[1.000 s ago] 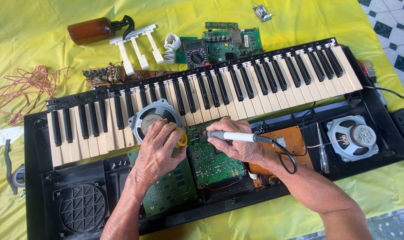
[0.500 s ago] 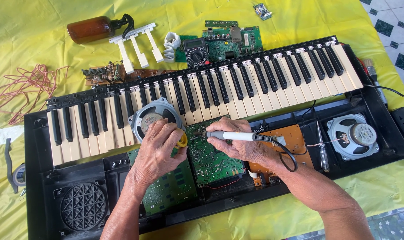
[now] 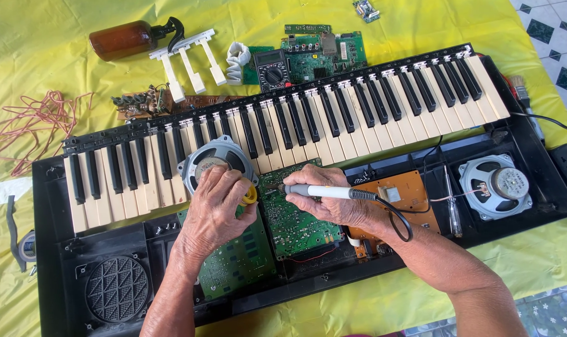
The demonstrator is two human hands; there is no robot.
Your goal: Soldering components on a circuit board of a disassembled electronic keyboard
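A yellow cloth (image 3: 59, 68) covers the work surface, and on it lies an opened electronic keyboard (image 3: 283, 187) in a black case, its row of keys (image 3: 308, 118) lifted and tilted toward the far side. Inside the case sit a green circuit board (image 3: 293, 221), a second green board (image 3: 233, 262) nearer the left, a brown board (image 3: 405, 193), and a loudspeaker (image 3: 496, 185) at the right end. Another loudspeaker (image 3: 215, 159) rests loose on the keys.

The right hand (image 3: 330, 196) is closed in a pen-like grip around a soldering iron (image 3: 321, 190), whose tip points left over the top edge of the green circuit board. The left hand (image 3: 218, 206) lies curled, fingers bent, over the loose loudspeaker's near rim, with a small yellow spool (image 3: 250, 196) at its fingertips; whether it pinches the spool I cannot tell.

Beyond the keys lie a brown bottle (image 3: 124, 39), loose white keys (image 3: 187, 59), a multimeter (image 3: 271, 67) and red wires (image 3: 37, 115).
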